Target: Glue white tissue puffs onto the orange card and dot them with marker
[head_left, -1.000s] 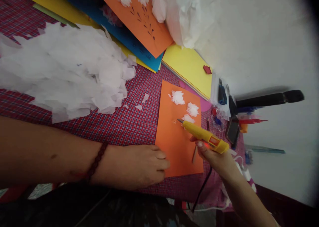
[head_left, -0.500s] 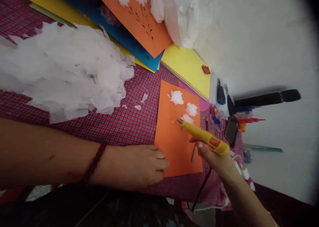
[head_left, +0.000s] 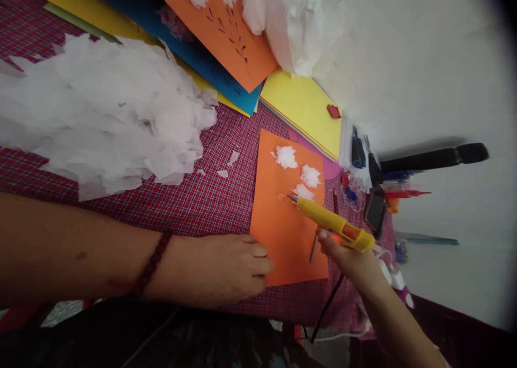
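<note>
My right hand (head_left: 343, 252) grips a yellow hot glue gun (head_left: 329, 217). The gun's metal nozzle points left, just over an orange card (head_left: 283, 233), beside a small clear glue spot (head_left: 281, 196). Three crumpled white paper flowers, one of them (head_left: 286, 157) near the far edge, sit on the card. A thin stick (head_left: 313, 248) lies by the card's right edge, under my right hand. With its fingers curled, my left hand (head_left: 226, 271) rests over the card's near left edge; its fingertips and anything in them are hidden.
A large heap of white paper pieces (head_left: 121, 115) covers the left of the checked cloth (head_left: 226, 195). Coloured cards (head_left: 242, 61) and a yellow paper stack (head_left: 299, 109) lie behind. Tools, a phone (head_left: 375, 209) and pens stand along the wall. A dark cord (head_left: 327, 309) hangs at the near edge.
The glue gun has shifted very slightly to the right, and a red glow now shows near its grip. My left hand has stayed in place.
</note>
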The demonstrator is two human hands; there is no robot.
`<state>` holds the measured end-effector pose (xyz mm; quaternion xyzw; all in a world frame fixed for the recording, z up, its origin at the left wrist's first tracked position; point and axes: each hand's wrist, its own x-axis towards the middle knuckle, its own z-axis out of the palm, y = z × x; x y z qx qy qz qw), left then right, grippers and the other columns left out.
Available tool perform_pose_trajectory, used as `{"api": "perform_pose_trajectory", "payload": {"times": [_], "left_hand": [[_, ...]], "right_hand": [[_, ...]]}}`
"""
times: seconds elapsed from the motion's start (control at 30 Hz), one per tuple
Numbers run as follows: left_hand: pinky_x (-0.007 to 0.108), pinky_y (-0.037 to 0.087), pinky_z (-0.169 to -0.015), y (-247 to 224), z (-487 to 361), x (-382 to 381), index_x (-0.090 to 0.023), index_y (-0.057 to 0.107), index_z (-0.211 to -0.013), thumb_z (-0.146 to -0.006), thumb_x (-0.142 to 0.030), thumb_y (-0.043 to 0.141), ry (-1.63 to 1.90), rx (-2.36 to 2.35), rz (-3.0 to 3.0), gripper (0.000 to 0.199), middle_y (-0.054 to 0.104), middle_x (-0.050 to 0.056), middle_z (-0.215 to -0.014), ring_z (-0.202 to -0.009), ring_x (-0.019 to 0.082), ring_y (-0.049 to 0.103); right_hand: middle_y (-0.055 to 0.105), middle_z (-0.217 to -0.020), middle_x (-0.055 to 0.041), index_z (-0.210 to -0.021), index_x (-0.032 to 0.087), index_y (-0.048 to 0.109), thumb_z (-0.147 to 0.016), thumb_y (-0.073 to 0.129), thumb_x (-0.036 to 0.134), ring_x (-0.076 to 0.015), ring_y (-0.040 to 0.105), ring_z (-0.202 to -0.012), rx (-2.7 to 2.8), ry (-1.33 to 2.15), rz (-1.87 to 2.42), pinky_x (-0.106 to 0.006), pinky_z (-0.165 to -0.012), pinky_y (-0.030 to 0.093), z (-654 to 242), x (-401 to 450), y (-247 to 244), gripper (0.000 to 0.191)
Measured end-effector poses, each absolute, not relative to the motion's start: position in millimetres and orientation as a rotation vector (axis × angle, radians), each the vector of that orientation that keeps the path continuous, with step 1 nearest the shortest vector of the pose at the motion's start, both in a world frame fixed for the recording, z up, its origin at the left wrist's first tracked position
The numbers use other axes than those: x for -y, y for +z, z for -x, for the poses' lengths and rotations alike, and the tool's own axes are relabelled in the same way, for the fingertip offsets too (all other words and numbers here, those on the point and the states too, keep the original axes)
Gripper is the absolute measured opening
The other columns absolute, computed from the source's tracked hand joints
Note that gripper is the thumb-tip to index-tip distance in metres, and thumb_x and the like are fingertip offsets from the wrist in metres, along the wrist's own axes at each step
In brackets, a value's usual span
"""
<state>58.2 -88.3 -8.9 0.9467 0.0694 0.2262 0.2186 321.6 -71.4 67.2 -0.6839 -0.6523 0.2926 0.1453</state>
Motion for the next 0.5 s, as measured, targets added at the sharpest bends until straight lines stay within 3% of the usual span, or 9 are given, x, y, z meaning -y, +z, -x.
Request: {"api": "perform_pose_trajectory", "payload": {"times": [0.17, 0.37, 0.5], "left_hand": [[0.035, 0.045, -0.076, -7.5, -58.2, 87.5, -0.017, 0.068, -0.084, -0.087, -0.021, 0.074, 0.634, -0.183, -2.614, 0.008, 0.067, 0.002, -0.088, -0.084, 0.018, 0.058], [0.036, 0.045, -0.077, -9.7, -58.9, 88.6, -0.017, 0.067, -0.087, -0.088, -0.021, 0.073, 0.594, -0.187, -2.615, 0.007, 0.066, 0.002, -0.091, -0.086, 0.018, 0.058], [0.035, 0.045, -0.076, -11.1, -59.0, 89.1, -0.018, 0.066, -0.084, -0.087, -0.021, 0.073, 0.628, -0.189, -2.61, 0.008, 0.067, 0.003, -0.09, -0.085, 0.018, 0.058]], "right_hand": [[0.047, -0.051, 0.0041, -0.09, 0.017, 0.07, -0.08, 0.069, 0.054, -0.0093, 0.041, -0.043, 1.83, 1.045, 1.939, -0.022, -0.038, 0.035, -324.3, 74.1, 68.0, 0.039], [0.048, -0.048, 0.0025, -0.064, 0.021, 0.058, -0.076, 0.071, 0.06, -0.0098, 0.043, -0.041, 1.863, 0.884, 1.959, -0.022, -0.036, 0.034, -319.7, 74.3, 67.9, 0.042], [0.05, -0.047, 0.001, -0.063, 0.023, 0.058, -0.075, 0.07, 0.064, -0.012, 0.046, -0.042, 1.864, 0.811, 1.987, -0.023, -0.036, 0.038, -324.6, 75.3, 64.9, 0.045]]}}
